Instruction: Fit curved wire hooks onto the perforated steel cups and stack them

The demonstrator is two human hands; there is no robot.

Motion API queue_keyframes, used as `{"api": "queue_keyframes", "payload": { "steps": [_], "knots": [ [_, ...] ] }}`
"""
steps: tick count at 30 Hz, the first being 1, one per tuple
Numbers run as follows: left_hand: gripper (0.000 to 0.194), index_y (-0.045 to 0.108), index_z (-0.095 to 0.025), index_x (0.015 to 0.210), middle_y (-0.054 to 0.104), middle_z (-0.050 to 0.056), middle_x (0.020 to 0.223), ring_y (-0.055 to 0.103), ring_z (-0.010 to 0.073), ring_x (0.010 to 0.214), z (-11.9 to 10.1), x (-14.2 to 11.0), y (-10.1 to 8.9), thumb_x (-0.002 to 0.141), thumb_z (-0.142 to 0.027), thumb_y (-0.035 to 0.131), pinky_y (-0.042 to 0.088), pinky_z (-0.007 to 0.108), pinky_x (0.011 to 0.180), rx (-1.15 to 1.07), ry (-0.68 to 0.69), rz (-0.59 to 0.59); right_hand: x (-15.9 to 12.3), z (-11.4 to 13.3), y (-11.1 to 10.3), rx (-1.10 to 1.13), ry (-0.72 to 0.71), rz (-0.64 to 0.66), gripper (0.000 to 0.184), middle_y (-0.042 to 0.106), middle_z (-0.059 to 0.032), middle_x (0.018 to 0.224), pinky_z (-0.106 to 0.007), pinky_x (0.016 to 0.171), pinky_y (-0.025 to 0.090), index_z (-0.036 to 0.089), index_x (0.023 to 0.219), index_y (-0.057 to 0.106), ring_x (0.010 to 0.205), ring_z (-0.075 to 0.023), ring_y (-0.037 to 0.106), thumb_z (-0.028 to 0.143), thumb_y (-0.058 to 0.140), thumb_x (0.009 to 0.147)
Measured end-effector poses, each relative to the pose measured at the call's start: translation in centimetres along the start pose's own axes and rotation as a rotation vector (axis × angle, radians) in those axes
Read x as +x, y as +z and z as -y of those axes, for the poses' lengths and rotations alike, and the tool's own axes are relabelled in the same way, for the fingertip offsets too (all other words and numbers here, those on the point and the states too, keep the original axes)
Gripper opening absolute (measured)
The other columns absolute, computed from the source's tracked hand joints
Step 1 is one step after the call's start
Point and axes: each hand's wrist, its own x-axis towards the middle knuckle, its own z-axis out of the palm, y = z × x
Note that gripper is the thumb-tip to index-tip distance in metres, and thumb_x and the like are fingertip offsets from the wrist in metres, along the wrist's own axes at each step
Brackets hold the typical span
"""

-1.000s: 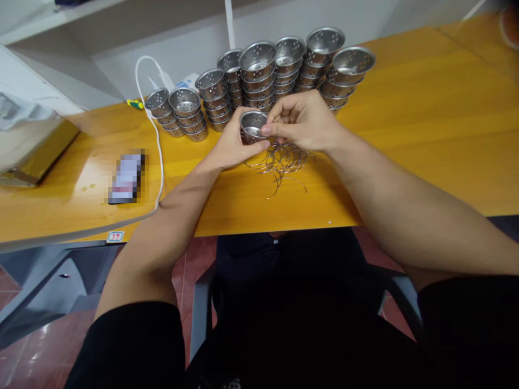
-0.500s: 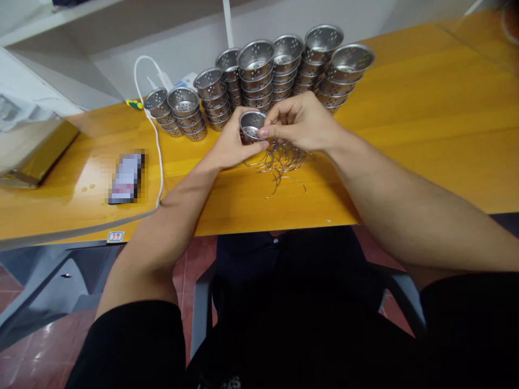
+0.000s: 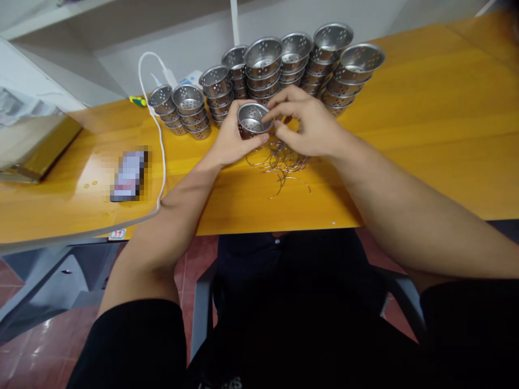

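Observation:
A small perforated metal cup (image 3: 252,125) is held by my left hand (image 3: 235,141), its mouth tilted up toward me. The fingers wrap its far left side and the thumb lies along its near side. My right hand (image 3: 305,120) is at the cup's right rim, with the index fingertip over the opening and the thumb apart from it. A thin bright line, perhaps a wire, shows inside the cup by that fingertip. Just below both hands lies a loose pile of curved thin metal wires (image 3: 283,162) on the wooden table (image 3: 235,205).
Several stacks of similar perforated cups (image 3: 263,59) stand along the back of the table. A phone (image 3: 130,175) with a blurred screen lies at left, beside a white cable (image 3: 162,162). Farther left is a cardboard box (image 3: 36,151). A yellow-green object (image 3: 138,101) rests near the wall.
My right thumb and index finger, pinched together at the cup's rim before, have come apart, and the index finger now extends over the opening. My left hand keeps its hold on the cup.

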Motion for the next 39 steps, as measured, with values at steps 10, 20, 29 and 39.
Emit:
{"api": "queue_keyframes", "payload": {
  "steps": [10,20,29,39],
  "knots": [
    [0.118,0.052,-0.032,0.179,0.075,0.015,0.167,0.085,0.0361,0.155,-1.6,0.1,0.4,0.098,-0.11,0.088,0.071,0.06,0.137,-0.021,-0.025,-0.011,0.0,0.1,-0.4,0.008,-0.076,0.011,0.028,0.082,-0.0173,0.149,-0.067,0.141,0.056,0.038,0.106,0.093,0.145,-0.0462,0.071,0.059,0.108,0.096],
    [0.097,0.055,-0.038,0.18,0.07,0.017,0.187,0.081,0.0353,0.159,-1.6,-0.7,-1.3,0.104,-0.078,0.1,0.075,0.053,0.124,-0.045,-0.146,0.071,-0.5,-0.3,-8.0,-0.568,0.162,0.027,0.023,0.085,-0.0231,0.145,-0.063,0.127,0.066,0.027,0.1,0.088,0.143,-0.0471,0.077,0.041,0.104,0.108],
    [0.088,0.064,-0.032,0.169,0.074,0.018,0.18,0.081,0.035,0.157,-2.8,-0.7,-1.5,0.105,-0.085,0.095,0.076,0.051,0.121,-0.054,-0.119,0.118,0.3,-1.3,-4.8,-0.762,0.495,0.122,0.027,0.088,-0.0301,0.149,-0.043,0.118,0.06,0.004,0.137,0.1,0.136,-0.0368,0.081,0.024,0.095,0.121],
    [0.077,0.068,-0.032,0.165,0.076,0.016,0.179,0.081,0.0329,0.155,-3.6,-0.8,-1.5,0.108,-0.076,0.095,0.076,0.048,0.12,-0.025,-0.138,0.105,0.0,0.5,-5.2,-0.762,0.426,-0.167,0.031,0.074,-0.0257,0.172,-0.052,0.136,0.056,0.017,0.156,0.091,0.155,-0.0413,0.073,0.031,0.082,0.13]
  ]
}}
